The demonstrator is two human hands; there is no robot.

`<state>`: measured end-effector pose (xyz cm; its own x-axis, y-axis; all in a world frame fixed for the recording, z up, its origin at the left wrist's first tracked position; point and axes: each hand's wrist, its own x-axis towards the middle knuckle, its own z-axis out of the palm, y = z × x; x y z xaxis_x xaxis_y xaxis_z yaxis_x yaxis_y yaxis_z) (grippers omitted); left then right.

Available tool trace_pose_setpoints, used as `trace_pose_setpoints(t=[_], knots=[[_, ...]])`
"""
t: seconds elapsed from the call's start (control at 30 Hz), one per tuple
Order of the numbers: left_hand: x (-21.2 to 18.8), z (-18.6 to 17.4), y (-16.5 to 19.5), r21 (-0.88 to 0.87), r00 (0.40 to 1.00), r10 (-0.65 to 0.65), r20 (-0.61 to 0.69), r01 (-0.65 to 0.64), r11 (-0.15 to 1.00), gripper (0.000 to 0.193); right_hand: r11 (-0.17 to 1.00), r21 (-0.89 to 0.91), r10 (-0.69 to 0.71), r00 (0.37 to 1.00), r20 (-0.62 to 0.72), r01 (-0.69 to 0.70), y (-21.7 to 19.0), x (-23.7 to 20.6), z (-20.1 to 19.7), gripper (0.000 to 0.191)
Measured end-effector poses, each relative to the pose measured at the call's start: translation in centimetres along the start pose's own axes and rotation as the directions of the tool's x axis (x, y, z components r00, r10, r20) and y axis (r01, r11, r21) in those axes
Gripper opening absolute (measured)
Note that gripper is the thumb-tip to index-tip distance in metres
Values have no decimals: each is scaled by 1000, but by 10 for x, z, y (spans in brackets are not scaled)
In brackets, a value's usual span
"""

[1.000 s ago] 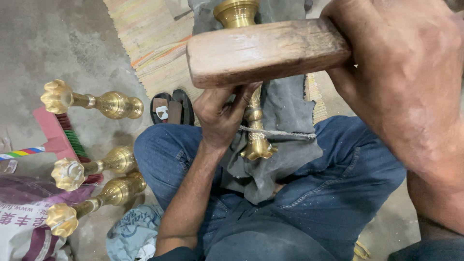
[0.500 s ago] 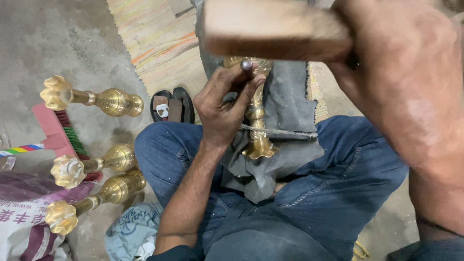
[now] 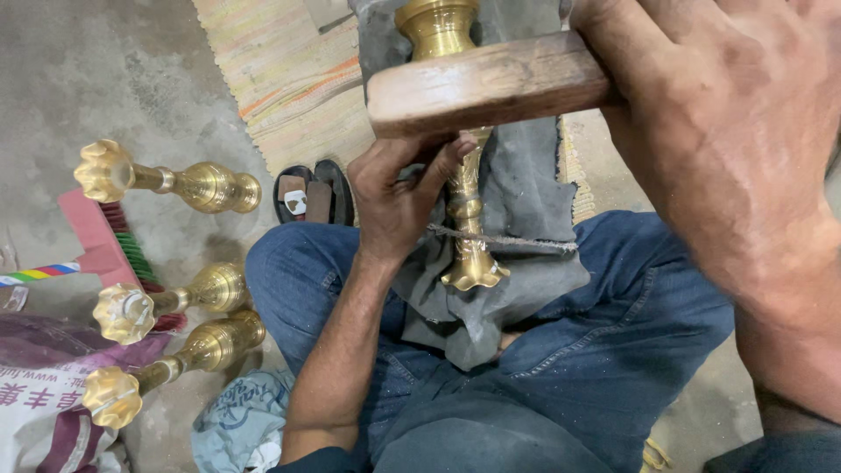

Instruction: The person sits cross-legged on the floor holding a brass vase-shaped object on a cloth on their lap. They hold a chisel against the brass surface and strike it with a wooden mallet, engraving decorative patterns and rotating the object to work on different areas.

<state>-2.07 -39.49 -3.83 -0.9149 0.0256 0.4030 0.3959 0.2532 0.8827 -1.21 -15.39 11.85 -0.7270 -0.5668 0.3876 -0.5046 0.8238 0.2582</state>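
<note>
A grey concrete floor (image 3: 105,79) with a striped woven mat (image 3: 289,96). Across the person's lap, on a grey cloth (image 3: 526,201), lies a brass lamp stand (image 3: 464,219). The left hand (image 3: 399,197) grips its stem; the right hand (image 3: 727,140) is closed around a wooden block (image 3: 486,83) just above. Three more brass stands (image 3: 166,180) lie on the floor to the left, near dark sandals (image 3: 315,193).
</note>
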Motion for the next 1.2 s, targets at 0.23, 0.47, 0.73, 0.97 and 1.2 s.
trace_pose_setpoints(t=[0.23,0.47,0.73,0.97,1.2], knots=[[5,1,7,-104,998,66,11,-64,993,26,999,37,-2,1000,-12,2,2,7,12,29],[6,-1,17,-114,998,63,21,-60,992,27,999,34,6,1000,-10,-6,8,-3,15,30],[6,-1,16,-78,996,92,16,-90,993,28,999,45,12,1000,-16,-11,9,-6,20,31],[6,0,12,-92,995,99,25,-96,991,31,998,54,23,1000,-13,-22,7,-7,24,31],[5,-1,11,-83,997,70,36,-67,994,31,998,57,26,1000,-13,-25,7,-7,27,32]])
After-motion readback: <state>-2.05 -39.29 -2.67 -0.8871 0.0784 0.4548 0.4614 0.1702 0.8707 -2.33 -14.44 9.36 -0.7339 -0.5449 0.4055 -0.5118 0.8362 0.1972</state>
